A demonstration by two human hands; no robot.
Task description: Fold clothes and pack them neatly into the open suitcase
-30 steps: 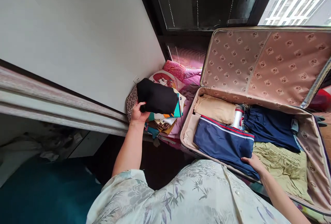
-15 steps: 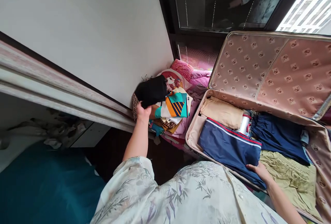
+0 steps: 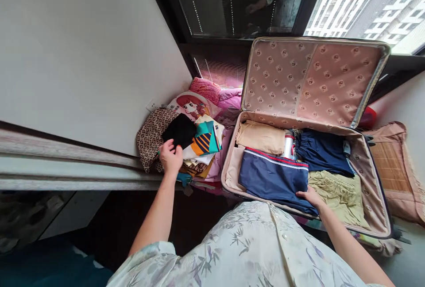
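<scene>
My left hand (image 3: 171,158) is open, its fingers spread at the near edge of a folded black garment (image 3: 181,131). That garment lies on a pile of folded clothes, beside a shirt (image 3: 207,139) in teal, orange and white. My right hand (image 3: 311,196) grips the right edge of folded navy trousers (image 3: 274,181) with a red and white stripe, which lie in the open suitcase (image 3: 229,170). Around them in the suitcase are beige trousers (image 3: 260,137), a silver and red cylinder (image 3: 289,145), dark blue shorts (image 3: 325,151) and khaki shorts (image 3: 338,196).
A brown patterned cushion (image 3: 151,134) leans by the wall on the left. Behind the pile are a pillow with a cartoon girl (image 3: 192,105) and a red pillow (image 3: 205,89). The suitcase lid (image 3: 312,79) stands up against the window. A brown woven mat (image 3: 395,167) lies at right.
My left hand has let go of the black garment, which has come down on the pile. My right hand stays at the navy trousers. The view has swung right.
</scene>
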